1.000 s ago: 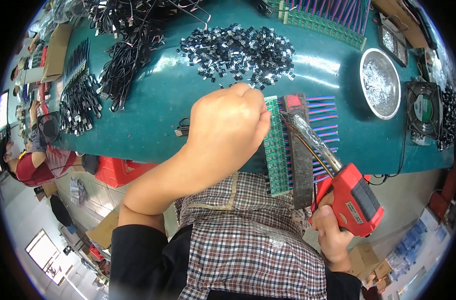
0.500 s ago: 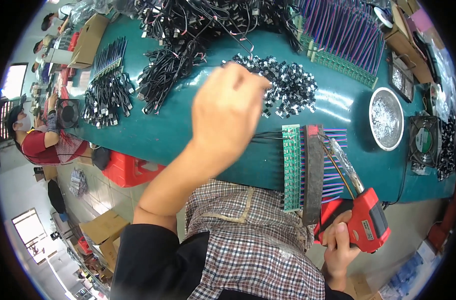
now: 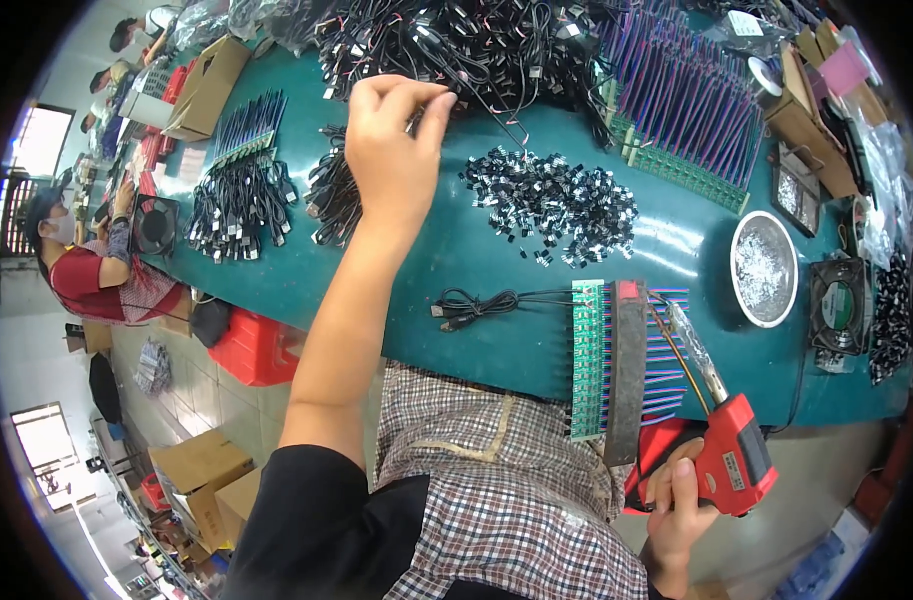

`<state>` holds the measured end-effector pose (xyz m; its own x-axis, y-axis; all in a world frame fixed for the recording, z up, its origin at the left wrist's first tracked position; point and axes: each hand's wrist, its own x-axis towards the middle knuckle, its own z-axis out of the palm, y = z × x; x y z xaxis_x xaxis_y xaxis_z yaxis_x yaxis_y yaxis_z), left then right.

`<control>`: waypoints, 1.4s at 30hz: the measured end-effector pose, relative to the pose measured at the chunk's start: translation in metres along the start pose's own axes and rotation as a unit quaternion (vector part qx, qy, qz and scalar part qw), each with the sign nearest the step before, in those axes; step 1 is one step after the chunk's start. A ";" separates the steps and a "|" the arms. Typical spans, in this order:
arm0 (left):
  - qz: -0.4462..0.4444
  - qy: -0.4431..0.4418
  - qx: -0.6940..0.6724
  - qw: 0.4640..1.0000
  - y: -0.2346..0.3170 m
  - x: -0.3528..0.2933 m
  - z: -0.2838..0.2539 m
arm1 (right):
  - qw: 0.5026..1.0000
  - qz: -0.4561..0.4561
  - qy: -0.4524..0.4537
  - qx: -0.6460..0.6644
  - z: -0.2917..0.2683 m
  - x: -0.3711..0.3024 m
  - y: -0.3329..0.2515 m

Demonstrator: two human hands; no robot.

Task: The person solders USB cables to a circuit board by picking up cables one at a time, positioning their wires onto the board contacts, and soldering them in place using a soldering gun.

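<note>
My left hand [image 3: 391,145] reaches over the near edge of a heap of black cables [image 3: 546,45]. Its thumb and forefinger are pinched together beside the dark strands; what lies between the tips is too small to make out. My right hand [image 3: 679,503] grips the handle of a red soldering gun [image 3: 734,455], whose metal barrel points up and away from me. Left of the barrel, a dark bar [image 3: 626,380] lies across a green circuit board strip [image 3: 587,360] with coloured wires. One bundled black cable [image 3: 476,305] trails from the strip's far end.
Small black-and-silver connectors [image 3: 561,205] are piled mid-table. A bowl of silvery bits [image 3: 763,270] and a fan [image 3: 838,308] stand right. Wired boards [image 3: 691,175] lie at the far right, finished-looking cables [image 3: 241,205] at left. A co-worker [image 3: 86,260] sits far left.
My left hand has moved up and left, from over the connector pile to the cable heap, uncovering the bundled cable. My right hand still holds the soldering gun. The view has shifted slightly.
</note>
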<state>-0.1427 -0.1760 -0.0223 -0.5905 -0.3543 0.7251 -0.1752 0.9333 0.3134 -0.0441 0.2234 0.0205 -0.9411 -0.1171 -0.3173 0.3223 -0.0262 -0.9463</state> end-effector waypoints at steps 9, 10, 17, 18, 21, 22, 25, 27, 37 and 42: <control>-0.190 0.115 -0.456 0.862 0.026 0.026 -0.069 | 0.999 -0.032 0.021 -0.001 0.002 0.014 -0.009; -0.191 0.082 -0.433 0.877 0.034 0.023 -0.079 | 0.999 -0.045 0.019 -0.006 0.004 0.017 -0.012; -0.146 -0.383 -0.359 0.839 0.129 -0.052 -0.088 | 0.969 -0.149 -0.061 -0.188 0.030 0.051 -0.009; -0.162 -0.401 -0.370 0.822 0.135 -0.058 -0.087 | 0.982 -0.116 -0.083 -0.124 0.035 0.054 -0.008; -0.150 -0.409 -0.381 0.815 0.143 -0.068 -0.082 | 0.936 -0.254 -0.097 -0.223 0.038 0.065 0.003; -0.151 -0.409 -0.380 0.815 0.143 -0.069 -0.082 | 0.936 -0.270 -0.086 -0.210 0.041 0.068 0.011; -0.153 -0.442 -0.362 0.806 0.145 -0.070 -0.084 | 0.927 -0.294 -0.123 -0.197 0.045 0.067 0.004; -0.139 -0.434 -0.359 0.815 0.147 -0.072 -0.083 | 0.912 -0.317 -0.113 -0.233 0.047 0.067 -0.002; -0.043 -0.404 -0.368 0.837 0.151 -0.081 -0.090 | 0.966 -0.178 -0.114 -0.148 0.038 0.061 0.002; -0.114 -0.386 -0.494 0.771 0.150 -0.093 -0.090 | 0.979 -0.001 -0.180 0.098 0.029 0.070 -0.024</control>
<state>-0.0432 -0.0083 0.0130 -0.9927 -0.0054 0.1204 0.1164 0.2173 0.9691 -0.1148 0.1873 0.0230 -0.8564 -0.4578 -0.2388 0.3662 -0.2124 -0.9060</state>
